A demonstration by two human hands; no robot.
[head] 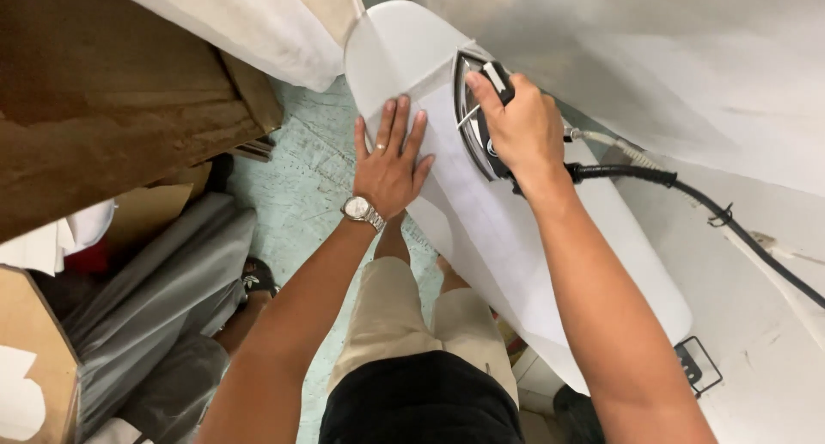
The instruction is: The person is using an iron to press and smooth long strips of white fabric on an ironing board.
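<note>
Pale green, scuffed flooring point(301, 195) shows through the middle of the frame, between stacked brown cardboard boxes point(112, 91) at the upper left and a white padded ironing board point(636, 281) that runs diagonally from top centre to lower right. One box in the lower left corner point(30, 367) stands open, with white pieces of cloth or paper showing inside; what else it holds cannot be told. Beside it, at centre left, another cardboard container holds folded white material and something red point(73, 242), mostly hidden. Grey rolled sheets point(163, 298) lean across the lower left.

On the board lies a white piece of fabric point(481, 229), spread flat. The left hand point(391, 165), wearing a silver wristwatch point(361, 209) and a ring, presses on the fabric with palm down and fingers spread apart, gripping nothing. The right hand point(520, 130) has its grip clamped around the dark handle of a steam iron point(477, 117), which sits on the fabric just right of the left hand, at upper centre of the frame. A black cord point(730, 225) and a thin clear hose trail from the iron toward the right edge, over more white cloth point(687, 57) heaped at the upper right. Below, the person's beige shorts and black shirt are visible.
</note>
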